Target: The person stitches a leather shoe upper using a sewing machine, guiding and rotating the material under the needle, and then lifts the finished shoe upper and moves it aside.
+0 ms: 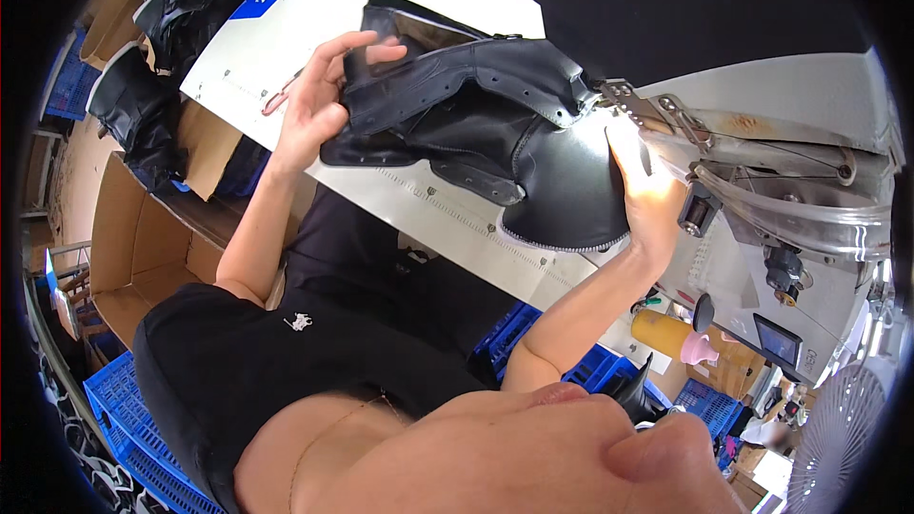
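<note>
A black leather boot upper (571,181) lies across the white sewing machine table (400,195), with rows of eyelet holes along its facing strips and a toothed edge on its near side. My left hand (319,100) holds the boot upper's left end, thumb on the near side and fingers curled over the top, slightly blurred. At the upper's right edge my right hand (647,176) grips the leather close to the machine's presser foot (619,100). Bright lamp light washes out my right fingertips, and the needle point cannot be made out.
Beyond my right hand stands the sewing machine's arm (752,133), with a clear plastic cover (809,214). Small pink-handled thread snips (279,98) lie by my left hand. Black boots (138,114), a cardboard box (143,238) and blue crates (143,428) sit to the left.
</note>
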The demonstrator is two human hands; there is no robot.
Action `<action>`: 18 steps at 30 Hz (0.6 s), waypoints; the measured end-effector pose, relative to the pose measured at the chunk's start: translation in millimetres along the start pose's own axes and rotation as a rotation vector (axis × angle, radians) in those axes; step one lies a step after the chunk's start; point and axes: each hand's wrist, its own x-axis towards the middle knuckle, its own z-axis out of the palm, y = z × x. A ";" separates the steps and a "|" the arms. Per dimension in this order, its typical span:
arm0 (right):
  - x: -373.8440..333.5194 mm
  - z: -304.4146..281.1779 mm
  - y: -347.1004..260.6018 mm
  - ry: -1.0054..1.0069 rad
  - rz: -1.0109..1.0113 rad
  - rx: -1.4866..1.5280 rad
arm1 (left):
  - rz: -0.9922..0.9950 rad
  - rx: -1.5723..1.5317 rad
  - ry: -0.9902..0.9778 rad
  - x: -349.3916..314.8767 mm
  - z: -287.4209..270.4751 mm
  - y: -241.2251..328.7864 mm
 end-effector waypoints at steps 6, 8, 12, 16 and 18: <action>8.1 -9.5 -20.4 -0.092 -0.040 -0.017 | 0.043 0.107 -0.021 -10.6 9.1 -4.3; 10.5 -6.4 -26.7 -0.164 -0.100 -0.036 | 0.071 0.127 -0.012 -12.9 11.3 5.5; 17.9 -1.7 -27.0 -0.117 -0.165 0.133 | 0.029 0.128 0.016 -21.8 13.5 11.6; 17.4 -8.2 -45.3 -0.147 -0.051 0.070 | 0.065 0.178 0.034 -37.3 25.7 22.8; 18.1 -6.5 -44.2 -0.093 -0.074 0.128 | 0.046 0.167 0.053 -39.5 27.5 23.9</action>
